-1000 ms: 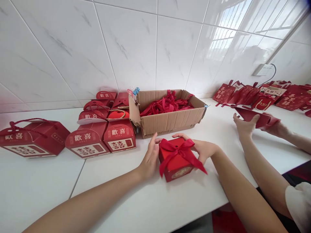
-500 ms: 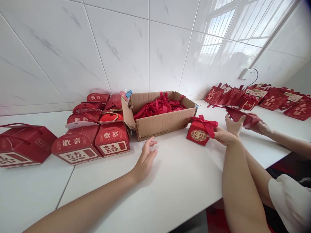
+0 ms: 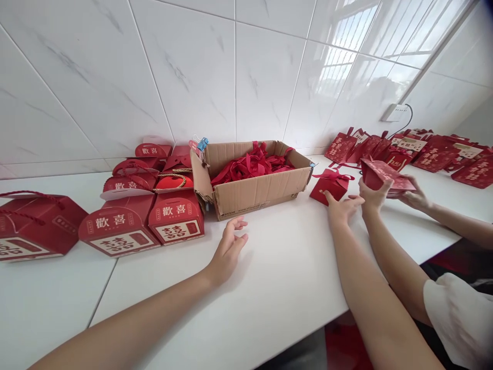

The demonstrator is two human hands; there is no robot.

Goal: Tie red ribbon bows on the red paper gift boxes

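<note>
My left hand [image 3: 228,252] hovers over or rests on the white table with its fingers loosely curved and apart, holding nothing. Nearest to it is the front of a cardboard box [image 3: 262,194] heaped with red ribbons [image 3: 252,165]. At the right, my right hand [image 3: 342,208] has its thumb and fingers spread just in front of a small red gift box [image 3: 329,186] tied with a red ribbon bow [image 3: 334,174]. The thumb overlaps the gift box's lower edge; whether it still presses on it, I cannot tell.
Several red boxes with handles [image 3: 176,220] stand at the left. Beside my right arm, a co-worker's hands [image 3: 373,198] hold a red patterned carton [image 3: 387,174]. Several red bags [image 3: 433,156] line the wall at the right, below a white power socket [image 3: 395,112].
The small gift box has moved back and to the right, and turned. My right hand has opened from its hold on it. The co-worker has tilted the carton. My left hand stays put.
</note>
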